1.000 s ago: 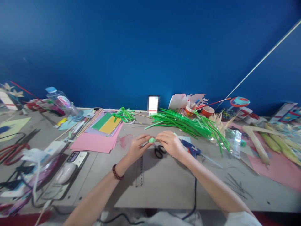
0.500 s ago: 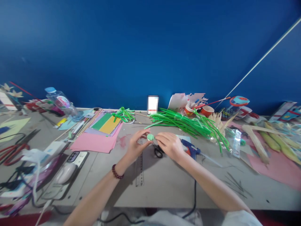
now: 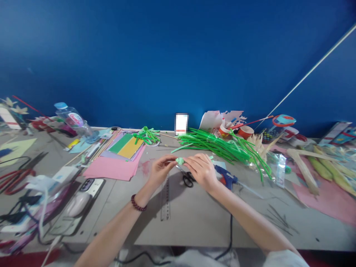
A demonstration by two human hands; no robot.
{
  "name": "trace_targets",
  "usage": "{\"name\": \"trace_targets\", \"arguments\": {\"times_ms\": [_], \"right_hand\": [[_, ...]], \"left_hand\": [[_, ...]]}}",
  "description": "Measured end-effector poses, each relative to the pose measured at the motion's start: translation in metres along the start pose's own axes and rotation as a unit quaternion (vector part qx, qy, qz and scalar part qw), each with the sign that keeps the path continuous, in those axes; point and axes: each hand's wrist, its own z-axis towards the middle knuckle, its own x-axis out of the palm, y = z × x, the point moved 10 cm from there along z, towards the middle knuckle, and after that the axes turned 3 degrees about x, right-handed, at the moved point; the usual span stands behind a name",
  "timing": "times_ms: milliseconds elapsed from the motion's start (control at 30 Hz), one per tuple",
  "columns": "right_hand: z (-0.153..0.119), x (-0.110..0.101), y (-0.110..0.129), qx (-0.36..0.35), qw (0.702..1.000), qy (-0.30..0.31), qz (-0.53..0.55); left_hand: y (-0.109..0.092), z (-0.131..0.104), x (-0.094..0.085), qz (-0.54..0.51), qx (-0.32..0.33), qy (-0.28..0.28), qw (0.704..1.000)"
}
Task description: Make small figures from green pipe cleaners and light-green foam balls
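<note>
A small pale green piece (image 3: 180, 161) is pinched between my two hands above the middle of the table. My left hand (image 3: 161, 170) holds its left side between thumb and fingers. On its right side, the fingertips of my right hand (image 3: 202, 171) are closed on it. Black-handled scissors (image 3: 188, 180) lie just below, between the hands, with the blades partly hidden. A clear ruler (image 3: 165, 200) lies under my left wrist. To the right of my right hand is a blue glue gun (image 3: 228, 178).
Green pipe cleaners (image 3: 217, 144) are piled behind my hands. Pink paper (image 3: 111, 168) and coloured sheets lie left, near a phone (image 3: 93, 185) and a plastic bottle (image 3: 75, 119). Corn husks (image 3: 329, 170) are at the right. A black cord (image 3: 230, 230) runs over the front edge.
My left fingers have closed in nearer to the green piece, which now looks turned. A light green strip end now shows beyond my right hand. More of the scissors shows.
</note>
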Motion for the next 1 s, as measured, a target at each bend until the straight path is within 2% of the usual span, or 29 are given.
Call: {"name": "trace_targets", "arguments": {"times_ms": [300,533,700,867,1000], "right_hand": [[0.001,0.001,-0.003,0.024,0.999,-0.004,0.022],[-0.003,0.003,-0.003,0.01,0.999,0.006,0.03],[-0.003,0.002,0.002,-0.02,0.999,0.009,0.032],[-0.003,0.0,0.006,-0.041,0.998,0.012,0.04],[-0.005,0.003,0.001,-0.018,0.999,0.008,0.039]], "left_hand": [[-0.002,-0.004,0.001,0.034,0.026,-0.002,0.999],[-0.027,-0.008,0.008,0.134,0.14,0.034,0.98],[-0.04,-0.012,0.012,0.195,0.182,0.046,0.963],[-0.04,-0.013,0.014,0.197,0.177,0.05,0.963],[-0.025,-0.01,0.009,0.103,0.115,0.031,0.987]]}}
